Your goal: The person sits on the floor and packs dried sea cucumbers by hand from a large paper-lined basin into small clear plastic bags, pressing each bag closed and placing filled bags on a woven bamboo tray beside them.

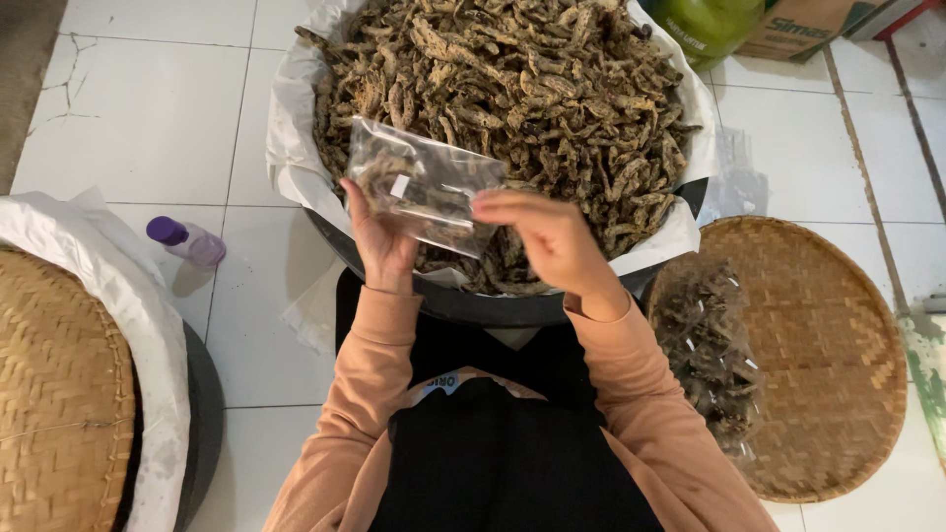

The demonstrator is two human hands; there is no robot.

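Two hands on one small clear bag, held up above the near rim of the big basin. Left hand grips the bag's left end: thumb in front, other fingers behind the plastic and hidden, so it acts as the fixed clamp. Right hand has fingertips bunched together, pinching the bag's right edge; that looks like the mouth end, likely being pressed shut or held closed, but the seal itself can't be made out.

Bag is part-filled with dried brown fried strips, same stuff as the heap just beyond the fingertips. Basin is lined with white paper, presumably to soak up oil. Holding the bag over the basin means anything that drops lands back on the heap.

Right of the right wrist: woven tray with a pile of already filled bags, within easy reach. Left of the left hand, well apart: small purple-capped bottle on the tiles.
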